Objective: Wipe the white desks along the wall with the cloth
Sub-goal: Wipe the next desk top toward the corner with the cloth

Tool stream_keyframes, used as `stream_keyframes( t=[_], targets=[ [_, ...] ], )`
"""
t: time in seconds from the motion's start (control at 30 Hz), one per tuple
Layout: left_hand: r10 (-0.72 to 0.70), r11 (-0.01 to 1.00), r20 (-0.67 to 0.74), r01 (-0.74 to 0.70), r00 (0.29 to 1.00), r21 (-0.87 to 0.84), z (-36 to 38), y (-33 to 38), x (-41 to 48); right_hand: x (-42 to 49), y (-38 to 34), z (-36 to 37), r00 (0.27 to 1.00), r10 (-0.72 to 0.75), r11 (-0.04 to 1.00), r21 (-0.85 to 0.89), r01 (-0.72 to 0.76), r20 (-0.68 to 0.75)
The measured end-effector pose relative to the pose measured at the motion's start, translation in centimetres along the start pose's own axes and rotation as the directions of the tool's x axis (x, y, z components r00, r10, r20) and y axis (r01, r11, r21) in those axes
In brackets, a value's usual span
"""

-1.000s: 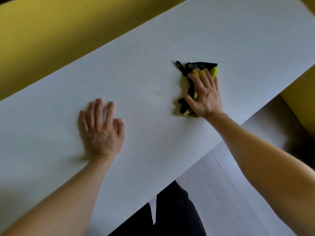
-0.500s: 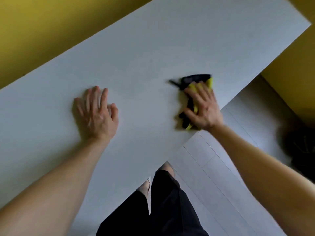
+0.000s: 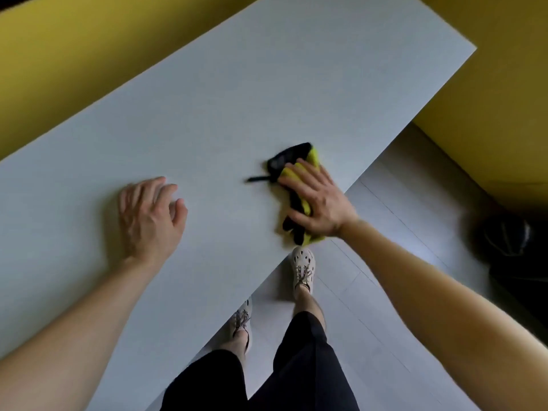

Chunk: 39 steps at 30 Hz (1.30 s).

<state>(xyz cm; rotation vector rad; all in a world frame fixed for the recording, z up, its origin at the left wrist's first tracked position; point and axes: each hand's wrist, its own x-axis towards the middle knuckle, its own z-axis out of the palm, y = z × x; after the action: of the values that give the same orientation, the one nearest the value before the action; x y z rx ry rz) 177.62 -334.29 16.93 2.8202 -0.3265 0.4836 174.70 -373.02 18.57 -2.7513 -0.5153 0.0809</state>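
The fingers (image 3: 297,169) of the right hand (image 3: 320,203) lie straight and spread, pressing flat on the crumpled yellow-and-black microfibre cloth (image 3: 292,155) without gripping it; the thumb lies along the cloth's near side. The cloth sits right of the frame's centre, on the white rectangular desk (image 3: 267,84), and its lower end reaches the desk's front edge. A thin black loop trails from it toward the left. The left hand (image 3: 148,215) rests on the desktop at centre left, fingers loosely bent and holding nothing, apparently bracing the body.

The yellow wall (image 3: 74,54) runs along the desk's far side across the upper left. The pale floor (image 3: 400,203) and the person's white perforated shoes (image 3: 303,266) show at the lower right.

The main risk is the edge. Because the cloth is only pinned under a flat palm, a stroke pulled further toward the lower right could drag it over the edge and drop it on the floor. The crumpled folds could also roll under the palm and leave unwiped streaks. A large stretch toward the upper right corner looks yet to be covered.
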Motion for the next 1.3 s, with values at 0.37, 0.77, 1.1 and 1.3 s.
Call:
stream_keyframes(
  t=[0.37, 0.77, 1.1, 1.3],
  targets=[
    [-0.285, 0.958, -0.024, 0.285, 0.958, 0.003, 5.2, 10.1, 7.5, 0.2, -2.3, 1.8, 0.9, -0.426, 0.904, 0.082, 0.419, 0.094],
    [-0.349, 0.919, -0.043, 0.351, 0.936, 0.181, 6.7, 10.9, 7.8, 5.7, 1.2, 0.4, 0.999, 0.042, 0.999, 0.035, -0.041, -0.035],
    [-0.381, 0.908, 0.008, 0.372, 0.925, 0.191, 6.4, 11.4, 7.9, 15.1, 14.9, -4.6, 0.999, -0.033, 0.998, -0.055, 0.033, -0.009],
    [-0.414, 0.901, 0.015, 0.407, 0.91, 0.149, 5.8, 11.3, 8.9, 11.4, 3.5, -1.0, 0.942, -0.314, 0.949, 0.025, 0.313, 0.121]
  ],
)
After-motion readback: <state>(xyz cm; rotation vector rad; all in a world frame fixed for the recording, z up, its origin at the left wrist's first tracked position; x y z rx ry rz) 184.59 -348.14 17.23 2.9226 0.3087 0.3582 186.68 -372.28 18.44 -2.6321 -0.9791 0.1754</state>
